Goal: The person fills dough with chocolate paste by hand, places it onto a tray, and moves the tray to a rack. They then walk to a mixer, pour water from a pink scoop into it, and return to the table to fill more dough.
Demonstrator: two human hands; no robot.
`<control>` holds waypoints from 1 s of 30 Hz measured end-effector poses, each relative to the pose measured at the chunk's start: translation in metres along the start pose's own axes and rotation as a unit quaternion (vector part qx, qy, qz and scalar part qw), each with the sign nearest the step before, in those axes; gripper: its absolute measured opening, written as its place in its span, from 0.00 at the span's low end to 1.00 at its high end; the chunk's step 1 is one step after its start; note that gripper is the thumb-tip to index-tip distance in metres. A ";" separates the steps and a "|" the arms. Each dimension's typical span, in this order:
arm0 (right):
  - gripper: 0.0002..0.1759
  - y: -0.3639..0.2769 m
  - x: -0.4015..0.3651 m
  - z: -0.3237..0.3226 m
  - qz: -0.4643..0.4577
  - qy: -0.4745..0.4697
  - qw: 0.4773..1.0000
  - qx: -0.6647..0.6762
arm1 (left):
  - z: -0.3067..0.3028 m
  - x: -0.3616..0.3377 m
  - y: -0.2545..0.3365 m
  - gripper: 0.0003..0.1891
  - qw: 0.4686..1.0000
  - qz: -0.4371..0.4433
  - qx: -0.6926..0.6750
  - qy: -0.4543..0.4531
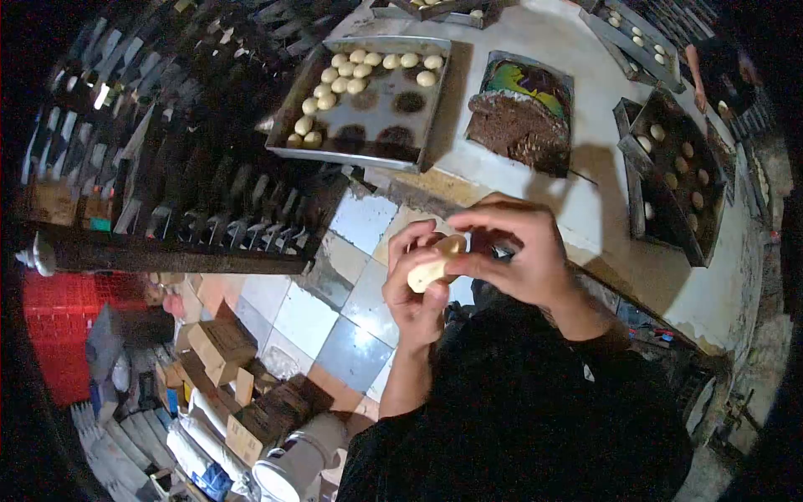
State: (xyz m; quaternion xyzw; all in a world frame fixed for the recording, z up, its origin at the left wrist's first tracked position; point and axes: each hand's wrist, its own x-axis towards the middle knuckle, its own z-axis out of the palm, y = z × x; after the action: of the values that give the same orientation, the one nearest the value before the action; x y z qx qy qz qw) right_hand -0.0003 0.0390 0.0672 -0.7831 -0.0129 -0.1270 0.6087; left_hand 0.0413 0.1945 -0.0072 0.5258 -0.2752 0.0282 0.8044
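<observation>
My left hand (408, 293) cups a pale piece of dough (427, 274), its fingers curled around the sides. From the other side my right hand (523, 251) reaches in, its thumb and fingertips pinching the dough's edge. Both hands are held up in front of my body, close to the counter edge. Beyond them on the counter lies a heap of dark brown crumbly filling (519, 130) on an opened, colourful wrapper (523, 82). To its left, a metal tray (381, 159) holds several round dough balls (339, 85) along its far and left sides.
More trays with dough balls stand on the counter at right, including a dark tray (669, 201). A person's arm (696, 77) shows behind them. At left are a dark rack (167, 142), a red crate (58, 326), cardboard boxes (222, 347) and a white bucket (288, 468) on the tiled floor.
</observation>
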 end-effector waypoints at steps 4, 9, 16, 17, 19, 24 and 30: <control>0.19 0.000 -0.017 0.006 0.007 -0.021 0.995 0.095 | 0.005 -0.017 0.003 0.17 0.961 0.126 0.246 0.001; 0.18 -0.005 -0.028 -0.006 -0.181 0.036 0.965 -0.186 | 0.036 -0.011 0.016 0.35 0.920 0.070 0.386 -0.027; 0.15 -0.001 -0.041 -0.145 -0.055 0.112 0.989 -0.073 | 0.143 0.010 -0.050 0.32 0.965 -0.099 -0.222 -0.096; 0.14 0.007 -0.045 -0.166 -0.082 0.117 0.988 -0.064 | 0.163 0.018 -0.057 0.31 0.978 -0.075 -0.157 -0.116; 0.13 0.029 -0.053 -0.206 -0.133 0.123 0.982 -0.049 | 0.206 0.039 -0.071 0.25 0.979 0.007 -0.086 -0.185; 0.19 0.038 -0.075 -0.271 -0.219 0.260 0.929 -0.143 | 0.316 0.063 -0.103 0.31 0.985 0.139 0.005 -0.106; 0.12 0.113 -0.107 -0.351 -0.196 0.273 0.940 -0.063 | 0.427 0.075 -0.151 0.29 0.927 -0.031 -0.187 -0.323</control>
State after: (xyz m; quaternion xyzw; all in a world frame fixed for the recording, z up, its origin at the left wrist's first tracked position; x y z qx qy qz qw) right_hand -0.1486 -0.3110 0.0167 -0.7368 0.0089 -0.4530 0.5018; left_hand -0.0213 -0.2594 0.0286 0.3549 -0.5043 -0.2199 0.7559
